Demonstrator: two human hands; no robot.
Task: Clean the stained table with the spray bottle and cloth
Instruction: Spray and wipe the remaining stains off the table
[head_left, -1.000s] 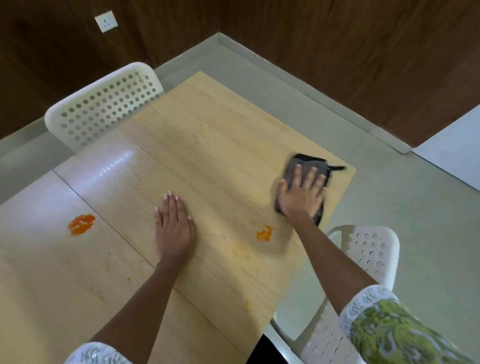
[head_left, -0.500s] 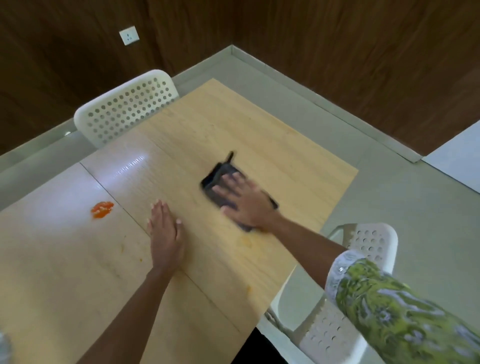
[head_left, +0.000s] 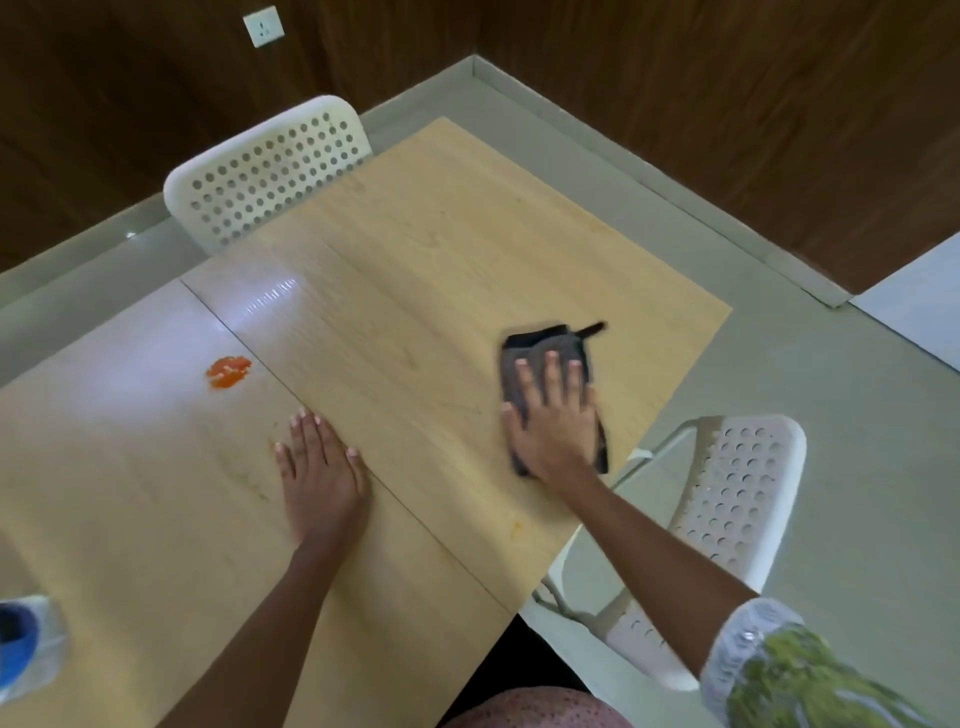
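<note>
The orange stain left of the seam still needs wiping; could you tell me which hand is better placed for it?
Probably the right hand: it already presses the cloth. The left hand, flat on the table, lies nearer the stain but holds nothing.

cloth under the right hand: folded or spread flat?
Folded. The cloth shows as a compact dark pad with layered edges, barely larger than the right hand pressing it flat on the table.
</note>
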